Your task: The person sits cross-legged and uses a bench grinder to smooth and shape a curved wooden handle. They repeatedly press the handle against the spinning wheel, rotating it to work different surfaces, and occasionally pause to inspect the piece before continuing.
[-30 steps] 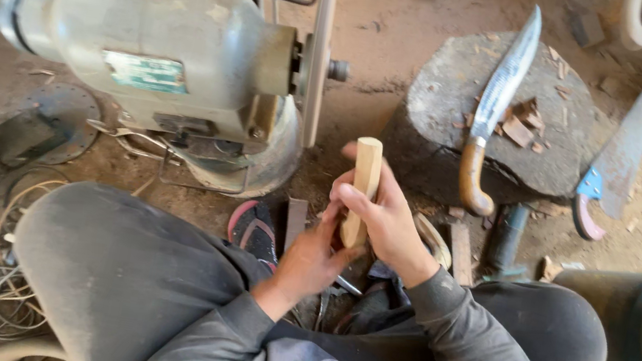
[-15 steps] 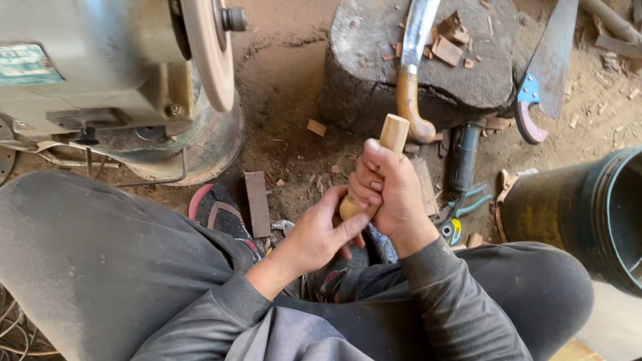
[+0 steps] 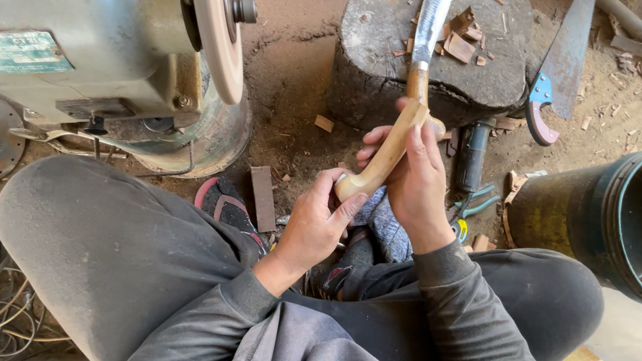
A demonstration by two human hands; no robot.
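We held a curved wooden handle [image 3: 380, 160] in both hands, near the middle of the view. Our left hand [image 3: 316, 224] closed its fingers around the lower, rounded end, and our right hand [image 3: 417, 179] wrapped the upper part, fingers curled tight. At twelve o'clock from the handle, a long knife [image 3: 431, 26] lay on a dark stone block [image 3: 376, 52]. At ten o'clock stood a grinding machine [image 3: 62, 28] with its disc [image 3: 212, 9]. At three o'clock was a dark bucket [image 3: 632, 221], and a saw [image 3: 560, 68] lay at one o'clock.
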